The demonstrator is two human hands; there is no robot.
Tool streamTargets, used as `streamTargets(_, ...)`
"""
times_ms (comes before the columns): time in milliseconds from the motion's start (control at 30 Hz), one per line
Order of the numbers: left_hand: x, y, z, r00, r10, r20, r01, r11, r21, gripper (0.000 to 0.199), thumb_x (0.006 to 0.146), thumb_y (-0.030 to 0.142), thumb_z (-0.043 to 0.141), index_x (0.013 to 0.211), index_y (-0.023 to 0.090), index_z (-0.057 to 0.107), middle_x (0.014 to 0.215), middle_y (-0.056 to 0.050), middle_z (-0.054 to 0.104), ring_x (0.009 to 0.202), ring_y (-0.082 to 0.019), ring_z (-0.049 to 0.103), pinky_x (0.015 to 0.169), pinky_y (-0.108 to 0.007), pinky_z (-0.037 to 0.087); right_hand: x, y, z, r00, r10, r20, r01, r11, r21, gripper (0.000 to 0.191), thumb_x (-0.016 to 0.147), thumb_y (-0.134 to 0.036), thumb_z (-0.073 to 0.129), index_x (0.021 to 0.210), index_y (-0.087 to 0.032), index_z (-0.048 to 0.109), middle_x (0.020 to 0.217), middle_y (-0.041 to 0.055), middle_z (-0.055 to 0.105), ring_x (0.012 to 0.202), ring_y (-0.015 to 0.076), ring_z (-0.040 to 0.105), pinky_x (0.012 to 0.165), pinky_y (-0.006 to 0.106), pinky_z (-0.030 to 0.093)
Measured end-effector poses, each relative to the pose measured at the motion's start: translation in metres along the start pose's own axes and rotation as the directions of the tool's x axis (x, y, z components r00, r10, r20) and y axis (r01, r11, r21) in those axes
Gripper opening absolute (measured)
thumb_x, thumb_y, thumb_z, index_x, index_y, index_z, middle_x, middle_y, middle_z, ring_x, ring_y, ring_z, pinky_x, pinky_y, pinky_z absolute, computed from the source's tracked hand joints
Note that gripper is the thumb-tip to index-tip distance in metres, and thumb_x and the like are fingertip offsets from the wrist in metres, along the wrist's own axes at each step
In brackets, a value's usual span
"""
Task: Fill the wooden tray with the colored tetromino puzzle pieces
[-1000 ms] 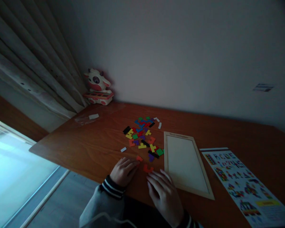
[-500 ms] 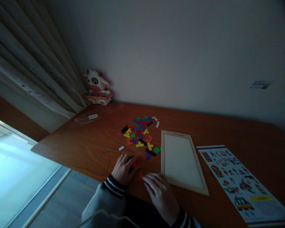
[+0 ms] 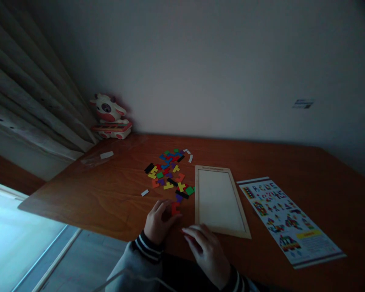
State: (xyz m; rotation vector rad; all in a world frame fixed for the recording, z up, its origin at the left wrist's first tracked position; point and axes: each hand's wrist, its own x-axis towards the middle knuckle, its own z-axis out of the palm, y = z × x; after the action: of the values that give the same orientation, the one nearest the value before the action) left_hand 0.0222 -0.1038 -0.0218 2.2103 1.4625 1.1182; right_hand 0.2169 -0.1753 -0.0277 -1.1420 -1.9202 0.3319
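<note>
An orange-red U-shaped puzzle piece (image 3: 175, 209) is between the thumb and index finger of my left hand (image 3: 158, 222), close to the table's front edge. Those fingers are curled around its near side. To the right, my right hand (image 3: 205, 247) has its fingers pinched on a small red puzzle piece (image 3: 183, 231). Most of that piece is hidden by the fingers. Just beyond my hands, loose flat puzzle pieces (image 3: 169, 185) in several colours lie scattered. A shallow wooden tray (image 3: 246, 227) with a pale bare bottom stands right of them, beside my right hand.
A printed pattern sheet (image 3: 304, 243) lies on the brown table (image 3: 115, 190), right of the tray. At the back left stands a cow toy with a keyboard (image 3: 112, 129). Near it lies a clear plastic bag (image 3: 93, 161). A curtain (image 3: 33, 93) hangs at the left.
My view has turned slightly right. The red piece at my right hand has gone further into its fingers, and the hand's grip is closer. The orange-red piece at my left hand shows more fully.
</note>
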Motion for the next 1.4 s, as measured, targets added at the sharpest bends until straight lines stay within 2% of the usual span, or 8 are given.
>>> streamTargets(233, 0.018, 0.044, 0.042, 0.987, 0.141, 0.072, -0.140, 0.990, -0.025, 0.041, 0.081, 0.051, 0.071, 0.110, 0.022, 0.067, 0.104, -0.007, 0.068, 0.094, -0.022, 0.067, 0.083, -0.035, 0.059, -0.023, 0.041, -0.055, 0.958, 0.188, -0.215, -0.198, 0.980, -0.026, 0.016, 0.093, -0.024, 0.057, 0.108, -0.023, 0.063, 0.097, 0.0057, 0.072, 0.084, 0.0173, 0.071, 0.072, 0.026, 0.059)
streamTargets(433, 0.020, 0.052, 0.071, 0.934, 0.290, 0.209, -0.310, 0.948, 0.073, 0.037, 0.077, 0.049, 0.074, 0.103, 0.022, 0.070, 0.102, -0.008, 0.068, 0.091, -0.026, 0.062, 0.079, -0.042, 0.057, -0.035, 0.074, -0.085, 0.844, 0.439, -0.307, -0.459, 0.889, 0.010, 0.035, 0.093, -0.040, 0.055, 0.122, -0.022, 0.058, 0.101, 0.0081, 0.073, 0.087, 0.0202, 0.072, 0.069, 0.028, 0.060)
streamTargets(633, 0.007, 0.049, 0.054, 0.877, 0.388, 0.282, -0.422, 0.904, 0.068, 0.027, 0.094, 0.035, 0.055, 0.116, 0.022, 0.066, 0.125, -0.009, 0.064, 0.107, -0.027, 0.058, 0.086, -0.045, 0.053, -0.037, 0.074, -0.080, 0.865, 0.423, -0.270, -0.442, 0.897, -0.010, 0.034, 0.095, -0.038, 0.049, 0.123, -0.022, 0.058, 0.114, 0.0106, 0.070, 0.094, 0.0210, 0.071, 0.075, 0.030, 0.060)
streamTargets(800, 0.003, 0.046, 0.039, 0.878, 0.383, 0.289, -0.421, 0.904, 0.082, 0.027, 0.096, 0.029, 0.050, 0.117, 0.021, 0.065, 0.126, -0.008, 0.064, 0.109, -0.026, 0.057, 0.087, -0.043, 0.052, -0.035, 0.073, -0.079, 0.856, 0.415, -0.308, -0.446, 0.894, -0.038, 0.034, 0.095, -0.038, 0.047, 0.123, -0.022, 0.059, 0.112, 0.0108, 0.071, 0.091, 0.0212, 0.071, 0.070, 0.029, 0.060)
streamTargets(967, 0.006, 0.047, 0.037, 0.849, 0.426, 0.312, -0.464, 0.884, 0.055, 0.026, 0.095, 0.029, 0.051, 0.115, 0.022, 0.066, 0.122, -0.006, 0.067, 0.108, -0.024, 0.059, 0.087, -0.041, 0.051, -0.039, 0.077, -0.080, 0.804, 0.473, -0.360, -0.514, 0.857, -0.022, 0.040, 0.092, -0.043, 0.053, 0.124, -0.020, 0.056, 0.102, 0.0104, 0.072, 0.083, 0.0212, 0.071, 0.067, 0.030, 0.059)
streamTargets(1167, 0.012, 0.039, 0.034, 0.826, 0.431, 0.363, -0.478, 0.877, 0.045, 0.028, 0.096, 0.030, 0.049, 0.117, 0.026, 0.067, 0.126, -0.007, 0.064, 0.112, -0.024, 0.056, 0.091, -0.041, 0.049, -0.038, 0.075, -0.084, 0.849, 0.409, -0.335, -0.456, 0.887, -0.072, 0.025, 0.092, -0.042, 0.053, 0.099, -0.022, 0.065, 0.098, 0.0084, 0.073, 0.089, 0.0223, 0.070, 0.077, 0.033, 0.058)
streamTargets(1267, 0.013, 0.037, 0.034, 0.809, 0.428, 0.404, -0.493, 0.867, 0.068, 0.029, 0.095, 0.034, 0.051, 0.119, 0.028, 0.066, 0.131, -0.007, 0.060, 0.115, -0.026, 0.053, 0.092, -0.043, 0.048, -0.035, 0.072, -0.084, 0.859, 0.397, -0.323, -0.434, 0.900, -0.049, 0.025, 0.092, -0.042, 0.053, 0.100, -0.022, 0.067, 0.099, 0.0082, 0.074, 0.091, 0.0222, 0.071, 0.080, 0.033, 0.059)
streamTargets(1400, 0.011, 0.038, 0.037, 0.788, 0.424, 0.446, -0.512, 0.854, 0.093, 0.035, 0.096, 0.041, 0.049, 0.128, 0.031, 0.060, 0.138, -0.005, 0.053, 0.121, -0.028, 0.047, 0.098, -0.048, 0.044, -0.035, 0.072, -0.080, 0.819, 0.481, -0.312, -0.501, 0.865, 0.019, 0.037, 0.088, -0.048, 0.057, 0.112, -0.021, 0.064, 0.107, 0.0105, 0.074, 0.093, 0.0234, 0.072, 0.077, 0.033, 0.060)
